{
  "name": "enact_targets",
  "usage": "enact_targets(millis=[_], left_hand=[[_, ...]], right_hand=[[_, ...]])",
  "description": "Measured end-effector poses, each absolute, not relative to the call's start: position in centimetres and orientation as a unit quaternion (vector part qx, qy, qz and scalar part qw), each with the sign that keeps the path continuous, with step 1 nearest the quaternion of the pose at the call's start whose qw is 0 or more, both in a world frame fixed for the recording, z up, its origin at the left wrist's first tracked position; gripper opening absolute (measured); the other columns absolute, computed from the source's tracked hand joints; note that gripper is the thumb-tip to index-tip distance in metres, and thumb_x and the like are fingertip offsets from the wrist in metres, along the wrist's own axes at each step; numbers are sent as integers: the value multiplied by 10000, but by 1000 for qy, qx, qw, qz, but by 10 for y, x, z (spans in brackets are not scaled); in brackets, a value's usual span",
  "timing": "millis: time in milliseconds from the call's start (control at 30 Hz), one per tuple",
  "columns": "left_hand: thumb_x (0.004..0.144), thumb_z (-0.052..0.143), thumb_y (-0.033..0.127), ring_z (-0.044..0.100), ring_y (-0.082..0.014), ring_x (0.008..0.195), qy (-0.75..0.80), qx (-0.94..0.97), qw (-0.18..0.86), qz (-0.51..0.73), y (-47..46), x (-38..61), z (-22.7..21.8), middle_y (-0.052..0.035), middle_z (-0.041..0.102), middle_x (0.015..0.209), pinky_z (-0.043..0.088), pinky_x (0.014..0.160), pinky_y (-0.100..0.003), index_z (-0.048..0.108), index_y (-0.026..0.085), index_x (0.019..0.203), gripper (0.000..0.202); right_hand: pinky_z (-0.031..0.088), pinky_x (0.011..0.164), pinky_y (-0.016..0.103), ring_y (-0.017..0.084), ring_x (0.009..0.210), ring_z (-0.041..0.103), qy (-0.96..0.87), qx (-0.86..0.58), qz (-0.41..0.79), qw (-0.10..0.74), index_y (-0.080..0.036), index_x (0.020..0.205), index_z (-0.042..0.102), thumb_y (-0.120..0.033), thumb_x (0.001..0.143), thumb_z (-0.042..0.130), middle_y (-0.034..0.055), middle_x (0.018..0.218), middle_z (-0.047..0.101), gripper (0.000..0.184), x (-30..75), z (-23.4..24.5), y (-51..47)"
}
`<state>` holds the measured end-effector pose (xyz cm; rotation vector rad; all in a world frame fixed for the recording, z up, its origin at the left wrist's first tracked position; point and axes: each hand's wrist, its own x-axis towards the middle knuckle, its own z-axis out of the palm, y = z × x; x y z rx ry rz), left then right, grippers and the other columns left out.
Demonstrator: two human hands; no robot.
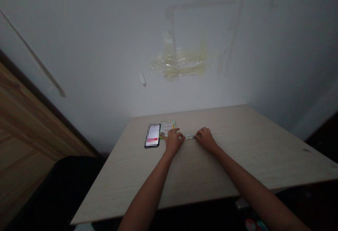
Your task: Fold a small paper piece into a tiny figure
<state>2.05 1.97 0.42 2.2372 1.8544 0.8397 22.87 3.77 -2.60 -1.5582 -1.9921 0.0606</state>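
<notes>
Left hand (173, 141) and right hand (205, 139) flat-ish on a pale wood-grain table (224, 174), a small pale strip (189, 137) between them — grip impossible to tell, printed card (167, 128) at left hand, smartphone (152, 135) beside it

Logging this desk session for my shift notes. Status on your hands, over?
Left hand on printed card. Right hand at small pale packet. Phone beside card, not in the way.

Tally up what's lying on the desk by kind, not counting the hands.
Phone: 1
Printed card: 1
Small item: 1
Total: 3
</notes>
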Motion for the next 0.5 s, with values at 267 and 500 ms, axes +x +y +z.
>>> enact_targets(millis=[267,500], left_hand=[[863,636,344,401,-316,1333,603,757,40,248,19,21,8,4,576,1378,52,1044,-813,717,294,839,98],[905,519,197,232,-273,1461,512,827,65,223,17,18,9,65,483,1481,-43,1047,-807,624,405,1133,326]], right_hand=[[391,881,356,251,946,503,-739,-600,-8,305,-152,830,664,-247,823,593,123,921,608,119,225,-27,35],[378,917,375,261,986,516,-741,-595,17,313,-147,875,663,-260,831,586,128,938,634,144,227,-26,35]])
